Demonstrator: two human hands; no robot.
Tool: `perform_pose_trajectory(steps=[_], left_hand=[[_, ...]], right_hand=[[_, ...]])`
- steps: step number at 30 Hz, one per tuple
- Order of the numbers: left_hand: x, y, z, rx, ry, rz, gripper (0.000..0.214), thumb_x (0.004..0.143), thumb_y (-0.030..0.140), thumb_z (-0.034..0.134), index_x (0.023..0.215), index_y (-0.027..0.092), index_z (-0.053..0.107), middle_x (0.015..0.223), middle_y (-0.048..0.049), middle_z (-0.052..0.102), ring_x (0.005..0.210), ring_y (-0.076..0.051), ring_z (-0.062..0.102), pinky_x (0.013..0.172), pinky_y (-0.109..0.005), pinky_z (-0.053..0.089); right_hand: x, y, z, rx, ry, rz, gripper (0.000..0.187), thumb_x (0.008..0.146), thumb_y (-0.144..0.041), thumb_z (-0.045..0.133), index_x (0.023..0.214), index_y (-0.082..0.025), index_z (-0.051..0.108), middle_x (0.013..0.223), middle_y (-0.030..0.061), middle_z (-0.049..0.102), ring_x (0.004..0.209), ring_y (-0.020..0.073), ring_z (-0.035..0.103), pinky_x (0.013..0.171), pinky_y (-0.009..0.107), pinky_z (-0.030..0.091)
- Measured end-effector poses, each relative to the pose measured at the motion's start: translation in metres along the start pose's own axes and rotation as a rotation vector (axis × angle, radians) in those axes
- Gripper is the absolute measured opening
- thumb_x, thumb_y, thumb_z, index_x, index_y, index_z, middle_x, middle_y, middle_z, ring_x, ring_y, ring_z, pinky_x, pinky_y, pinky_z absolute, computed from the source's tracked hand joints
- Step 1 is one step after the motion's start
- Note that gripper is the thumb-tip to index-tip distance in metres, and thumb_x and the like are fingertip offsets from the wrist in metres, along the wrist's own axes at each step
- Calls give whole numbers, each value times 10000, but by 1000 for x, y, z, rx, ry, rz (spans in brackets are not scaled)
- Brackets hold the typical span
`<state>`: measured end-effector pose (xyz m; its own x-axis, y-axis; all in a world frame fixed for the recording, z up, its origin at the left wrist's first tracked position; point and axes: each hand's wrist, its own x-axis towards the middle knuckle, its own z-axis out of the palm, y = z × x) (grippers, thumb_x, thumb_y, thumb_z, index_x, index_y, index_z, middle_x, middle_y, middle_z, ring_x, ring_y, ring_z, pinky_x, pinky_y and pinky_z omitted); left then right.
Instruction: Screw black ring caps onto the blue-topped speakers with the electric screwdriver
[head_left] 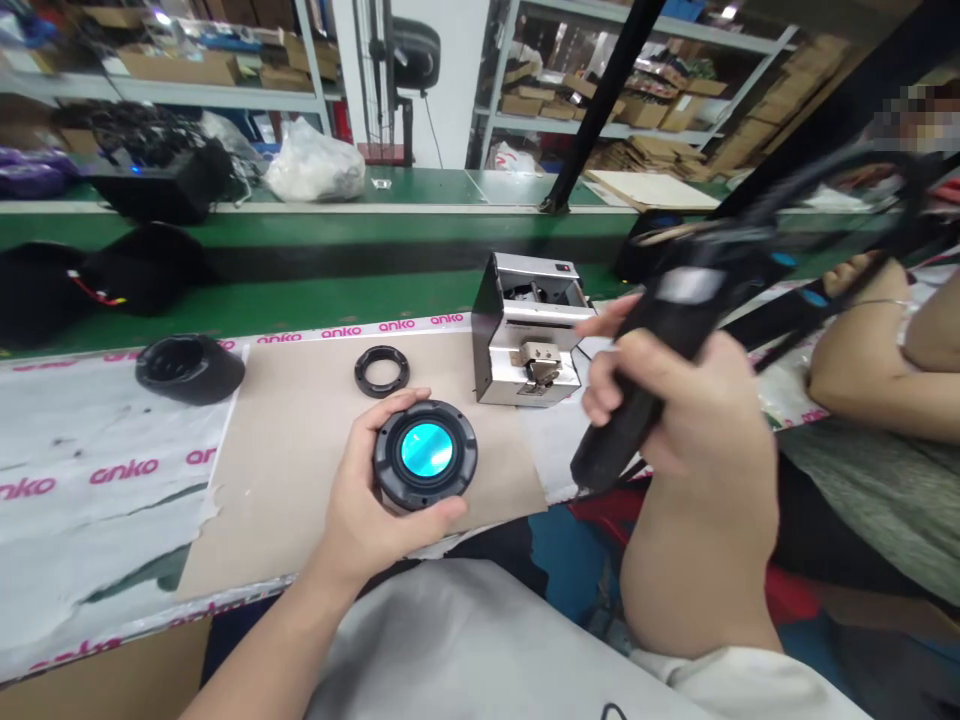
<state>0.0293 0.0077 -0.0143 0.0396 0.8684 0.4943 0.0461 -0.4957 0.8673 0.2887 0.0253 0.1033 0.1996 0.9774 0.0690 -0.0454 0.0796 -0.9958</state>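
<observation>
Your left hand [379, 490] is turned palm up over the near edge of a cardboard sheet [262, 500], with the forearm running down to the lower left corner. It is cupped firmly around a round black housing [390, 470], which is lifted clear of the cardboard with its cyan-tinted lens [425, 450] facing up toward you. The fingers [386, 410] curl around the far rim, and the thumb [435, 520] lies along the near rim.

Your right hand [667, 400] is raised and closed around the grip of a black electric screwdriver [675, 320], and it is slightly blurred. The forearm rises from the bottom of the view. The tool tilts across your palm, with its lower end pointing down and to the left.

Between your hands stands a metal screw feeder [525, 335], just beyond the fingertips of your right hand. A black ring [382, 371] lies flat on the cardboard beyond the housing. Farther left, a black rubber sleeve [190, 368] lies on its side on a white printed sheet [97, 500] covering the desk. A co-worker's forearm [877, 375] rests at the right edge, and a green conveyor [300, 240] runs behind.
</observation>
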Motion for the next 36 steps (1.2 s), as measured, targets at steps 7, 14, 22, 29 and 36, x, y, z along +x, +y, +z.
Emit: perform_pose_trajectory(steps=[7, 14, 22, 29, 36], left_hand=[[23, -8, 22, 38, -48, 61, 807, 704, 381, 1029, 1405, 217, 666, 1370, -125, 780, 1252, -308, 781, 1062, -404, 646], [46, -16, 50, 18, -160, -6, 806, 698, 474, 1018, 1370, 213, 657, 1357, -136, 773, 1222, -323, 781, 1032, -432, 652], [49, -16, 48, -41, -203, 60, 820, 690, 418, 1038, 1400, 224, 677, 1348, -103, 778, 1214, -277, 772, 1042, -362, 622], [49, -18, 49, -58, -195, 45, 827, 677, 430, 1050, 1392, 241, 680, 1353, -100, 776, 1224, -289, 767, 1043, -387, 619], [49, -16, 47, -46, -208, 9, 846, 673, 419, 1050, 1399, 230, 658, 1365, -100, 772, 1234, -278, 765, 1046, -369, 611]], right_hand=[[16, -22, -39, 396, 442, -424, 128, 1078, -421, 674, 1082, -335, 579, 931, -5, 600, 823, 159, 661, 794, 279, 581], [43, -15, -11, 290, 89, -419, 497, 866, -675, 874, 880, -290, 560, 620, -57, 546, 502, 153, 525, 473, 325, 437], [76, 9, 12, 184, 56, -389, 798, 658, -1033, 708, 823, -273, 528, 531, -106, 462, 441, 93, 458, 420, 293, 361], [72, 11, 20, 192, 51, -413, 683, 778, -905, 773, 780, -260, 549, 536, -95, 432, 445, 73, 410, 420, 272, 318], [73, 18, 28, 256, 38, -462, 664, 817, -774, 841, 657, -247, 470, 503, -75, 414, 389, 74, 383, 368, 258, 257]])
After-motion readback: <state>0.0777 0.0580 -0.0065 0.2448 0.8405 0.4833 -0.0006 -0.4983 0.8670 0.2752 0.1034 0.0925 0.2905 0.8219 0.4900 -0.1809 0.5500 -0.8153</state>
